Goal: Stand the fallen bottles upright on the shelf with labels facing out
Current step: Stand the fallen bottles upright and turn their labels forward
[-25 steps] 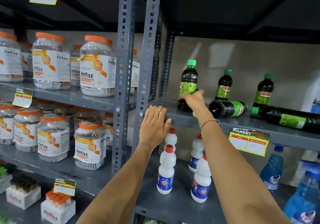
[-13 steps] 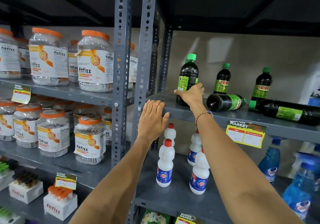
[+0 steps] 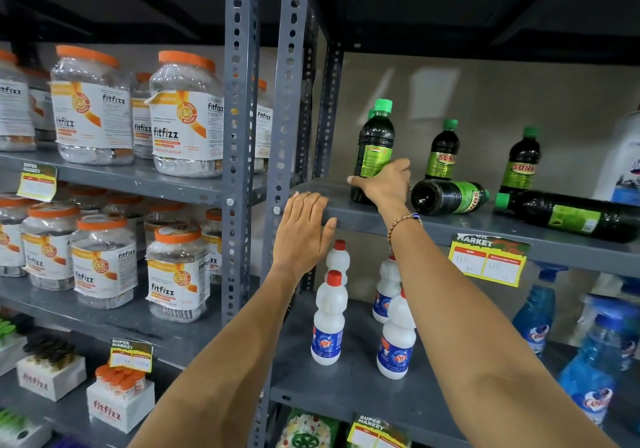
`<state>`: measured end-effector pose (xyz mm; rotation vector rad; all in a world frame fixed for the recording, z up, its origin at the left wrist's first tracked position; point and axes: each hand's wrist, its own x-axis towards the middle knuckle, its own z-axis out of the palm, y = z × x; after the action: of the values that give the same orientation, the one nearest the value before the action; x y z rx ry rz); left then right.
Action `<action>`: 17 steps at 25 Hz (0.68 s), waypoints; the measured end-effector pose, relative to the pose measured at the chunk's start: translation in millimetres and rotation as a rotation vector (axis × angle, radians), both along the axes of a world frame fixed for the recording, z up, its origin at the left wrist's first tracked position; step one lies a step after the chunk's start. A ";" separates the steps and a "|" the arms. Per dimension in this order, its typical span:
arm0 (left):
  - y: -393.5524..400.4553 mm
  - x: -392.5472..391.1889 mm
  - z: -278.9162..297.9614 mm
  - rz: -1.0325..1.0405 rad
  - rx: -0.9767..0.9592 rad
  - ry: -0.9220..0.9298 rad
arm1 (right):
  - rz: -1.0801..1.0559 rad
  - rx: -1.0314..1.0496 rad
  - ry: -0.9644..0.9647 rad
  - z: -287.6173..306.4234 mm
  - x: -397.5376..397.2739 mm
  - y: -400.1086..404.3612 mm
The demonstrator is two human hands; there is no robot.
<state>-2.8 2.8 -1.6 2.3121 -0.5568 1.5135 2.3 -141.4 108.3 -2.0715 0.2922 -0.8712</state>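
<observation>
Dark bottles with green caps and green labels stand and lie on a grey shelf (image 3: 433,225). My right hand (image 3: 386,184) grips the lower body of an upright bottle (image 3: 375,142) at the shelf's left end; its label shows small print. Just right of it a bottle (image 3: 450,196) lies on its side, base toward me. Farther right a larger bottle (image 3: 575,217) lies with its cap to the left. Two bottles (image 3: 444,151) (image 3: 521,161) stand behind with labels outward. My left hand (image 3: 303,231) rests flat on the shelf's front edge, fingers together.
Grey perforated uprights (image 3: 287,101) stand left of the shelf. A yellow price tag (image 3: 488,260) hangs on the shelf edge. White bottles with red caps (image 3: 329,319) and blue spray bottles (image 3: 588,361) fill the shelf below. Orange-lidded jars (image 3: 187,115) crowd the left rack.
My right hand has kept its grip on the upright bottle and slid round its base while the bottle turned a little. My left hand stayed on the shelf edge.
</observation>
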 end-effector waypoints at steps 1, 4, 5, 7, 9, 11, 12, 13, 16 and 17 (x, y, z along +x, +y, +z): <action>-0.1 -0.1 -0.5 0.001 0.002 0.000 | -0.001 0.004 0.018 0.0 -0.3 0.5; -0.8 0.0 -1.4 -0.002 0.006 0.003 | 0.154 0.156 0.029 -0.3 2.6 -2.8; -0.8 0.6 -1.1 -0.003 0.005 0.001 | 0.186 0.201 0.028 0.2 3.8 -3.9; -0.6 1.1 -0.4 -0.003 0.002 0.000 | 0.150 0.163 0.039 0.1 4.7 -4.4; -0.2 1.2 0.0 -0.010 -0.003 0.006 | 0.093 0.102 0.065 0.7 3.4 -2.9; 0.2 0.4 -0.5 -0.009 -0.001 0.009 | 0.155 0.132 0.074 0.1 4.8 -3.2; -0.1 -0.1 -0.5 -0.009 0.002 0.010 | 0.188 0.170 0.069 0.3 5.0 -4.3; -0.3 -0.2 -0.4 -0.009 0.003 0.008 | 0.200 0.195 0.064 0.7 4.3 -4.9; 0.4 0.5 -0.3 -0.006 -0.001 0.012 | 0.117 0.102 0.065 0.1 3.0 -4.5; 0.7 0.8 -0.4 -0.009 -0.004 0.012 | 0.099 0.079 0.072 0.1 2.0 -3.7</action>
<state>-2.1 3.5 -2.0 2.3107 -0.5599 1.4947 4.3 -145.2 108.4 -2.0288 0.2562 -0.7163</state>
